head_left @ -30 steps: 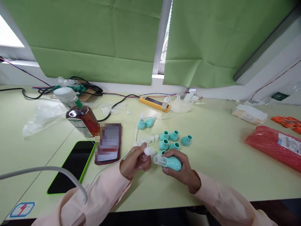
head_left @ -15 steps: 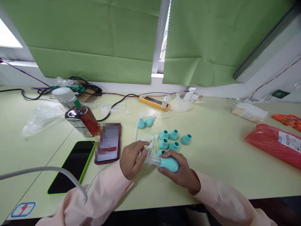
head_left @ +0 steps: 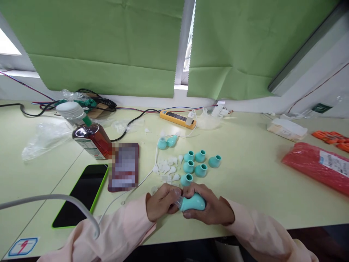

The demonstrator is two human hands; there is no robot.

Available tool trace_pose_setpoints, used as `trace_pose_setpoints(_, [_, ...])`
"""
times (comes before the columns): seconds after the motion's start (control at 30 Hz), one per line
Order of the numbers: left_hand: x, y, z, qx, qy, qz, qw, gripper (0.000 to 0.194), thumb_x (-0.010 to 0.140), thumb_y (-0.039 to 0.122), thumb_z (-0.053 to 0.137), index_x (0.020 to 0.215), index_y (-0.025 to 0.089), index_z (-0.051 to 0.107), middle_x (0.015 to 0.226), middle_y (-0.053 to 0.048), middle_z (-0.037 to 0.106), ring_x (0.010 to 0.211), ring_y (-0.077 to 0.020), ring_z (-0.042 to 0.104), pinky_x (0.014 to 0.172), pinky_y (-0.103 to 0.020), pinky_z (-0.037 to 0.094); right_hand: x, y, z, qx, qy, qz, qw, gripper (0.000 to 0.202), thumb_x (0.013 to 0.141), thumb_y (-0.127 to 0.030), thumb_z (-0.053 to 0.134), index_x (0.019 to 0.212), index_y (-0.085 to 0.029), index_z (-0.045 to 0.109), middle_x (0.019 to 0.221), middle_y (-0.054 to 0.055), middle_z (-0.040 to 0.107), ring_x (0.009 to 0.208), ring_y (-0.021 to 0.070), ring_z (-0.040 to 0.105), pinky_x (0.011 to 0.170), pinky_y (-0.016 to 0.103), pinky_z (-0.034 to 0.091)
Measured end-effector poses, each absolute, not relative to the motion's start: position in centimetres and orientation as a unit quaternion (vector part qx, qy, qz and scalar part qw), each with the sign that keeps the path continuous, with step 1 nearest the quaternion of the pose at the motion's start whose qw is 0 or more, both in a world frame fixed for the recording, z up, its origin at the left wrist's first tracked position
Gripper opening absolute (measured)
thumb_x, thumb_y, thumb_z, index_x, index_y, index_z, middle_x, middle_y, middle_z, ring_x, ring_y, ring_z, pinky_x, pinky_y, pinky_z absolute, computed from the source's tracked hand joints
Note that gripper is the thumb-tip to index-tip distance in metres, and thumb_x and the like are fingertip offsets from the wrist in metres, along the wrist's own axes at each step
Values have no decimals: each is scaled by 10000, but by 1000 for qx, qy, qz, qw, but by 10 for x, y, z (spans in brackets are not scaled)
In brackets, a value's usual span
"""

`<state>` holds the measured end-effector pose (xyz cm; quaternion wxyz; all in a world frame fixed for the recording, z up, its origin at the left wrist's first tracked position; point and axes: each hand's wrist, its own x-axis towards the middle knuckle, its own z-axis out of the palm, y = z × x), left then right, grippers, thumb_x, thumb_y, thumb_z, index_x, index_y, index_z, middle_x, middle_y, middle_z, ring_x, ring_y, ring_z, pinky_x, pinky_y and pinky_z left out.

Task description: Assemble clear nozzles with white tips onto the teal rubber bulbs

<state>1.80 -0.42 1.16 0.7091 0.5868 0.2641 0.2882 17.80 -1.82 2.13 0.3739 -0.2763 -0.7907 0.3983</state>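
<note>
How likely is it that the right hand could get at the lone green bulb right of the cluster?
Probably yes, once the right hand releases the held bulb: the lone green bulb stands just beyond, with the clustered bulbs off to the left, so the way looks open.

Glossy, smooth teal bulb (head_left: 193, 202); matt cloth sleeves (head_left: 131, 222).

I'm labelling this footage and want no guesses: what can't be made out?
- Clear tip: far end hidden by left hand, head view.
- Red phone: screen pixelated, head view.
- Bottle: label text too small, head view.
- Red package: right end cut off by edge, head view.
</note>
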Motion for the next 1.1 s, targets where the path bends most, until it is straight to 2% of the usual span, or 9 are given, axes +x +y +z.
trace_pose_setpoints(0.13, [14, 5, 12, 411, 181, 230, 863, 466, 723, 539, 296, 418, 190, 251, 247, 81, 168, 239, -38, 113, 293, -179, 97, 189, -14, 24, -233, -763, 480, 365, 229, 661, -269, 594, 785, -213, 410, 695, 1, 529, 600, 107, 517, 550, 225, 436])
trace_pose_setpoints(0.2, [12, 9, 14, 364, 167, 261, 878, 436, 724, 528, 318, 456, 186, 284, 234, 87, 197, 230, -37, 121, 281, -164, 109, 198, -12, 28, -252, -746, 480, 386, 263, 643, -280, 610, 820, -208, 430, 725, 17, 536, 628, 123, 525, 561, 244, 441])
trace_pose_setpoints(0.33, [12, 10, 21, 425, 234, 357, 798, 295, 681, 409, 533, 595, 137, 459, 396, 20, 483, 337, -70, 407, 326, -173, 296, 217, -7, 38, -339, -755, 395, 399, 241, 664, -230, 584, 866, -199, 456, 818, 60, 569, 763, 175, 545, 677, 323, 443])
trace_pose_setpoints(0.43, [13, 10, 24, 463, 318, 399, 725, 236, 563, 246, 681, 695, 116, 536, 595, -14, 580, 524, -109, 525, 454, -221, 432, 224, -3, 36, -355, -797, 277, 402, 235, 666, -174, 570, 878, -210, 478, 846, 60, 602, 854, 201, 538, 753, 372, 422])
trace_pose_setpoints(0.5, [14, 11, 22, 472, 363, 427, 680, 237, 528, 213, 703, 695, 111, 569, 651, -21, 592, 584, -118, 539, 510, -236, 456, 227, -1, 27, -365, -821, 185, 398, 245, 646, -190, 589, 877, -216, 510, 831, 57, 606, 830, 207, 540, 727, 374, 433])
trace_pose_setpoints(0.57, [13, 13, 19, 480, 395, 436, 651, 233, 527, 219, 703, 703, 110, 596, 693, -32, 604, 631, -132, 554, 550, -246, 470, 229, -1, 17, -394, -825, 119, 388, 238, 642, -218, 595, 873, -218, 537, 790, 52, 587, 706, 179, 545, 616, 330, 455])
trace_pose_setpoints(0.7, [13, 14, 13, 515, 430, 424, 608, 287, 537, 235, 695, 789, 117, 625, 759, -44, 612, 653, -140, 570, 579, -250, 481, 233, -4, 7, -439, -815, 95, 365, 219, 672, -215, 567, 889, -214, 537, 626, 8, 528, 494, 108, 474, 451, 244, 426])
trace_pose_setpoints(0.9, [14, 10, 16, 573, 446, 426, 540, 239, 611, 238, 632, 824, 130, 627, 808, -54, 617, 741, -159, 562, 615, -249, 475, 236, -5, 11, -470, -820, 90, 313, 188, 686, -219, 550, 870, -182, 543, 627, 20, 565, 480, 102, 510, 446, 232, 464])
trace_pose_setpoints(1.1, [11, 6, 19, 618, 420, 447, 491, 188, 650, 225, 593, 810, 127, 606, 763, -43, 610, 676, -134, 550, 609, -243, 467, 239, -12, 24, -498, -825, 58, 260, 293, 649, -271, 605, 924, -177, 572, 630, 32, 636, 491, 155, 581, 484, 291, 493])
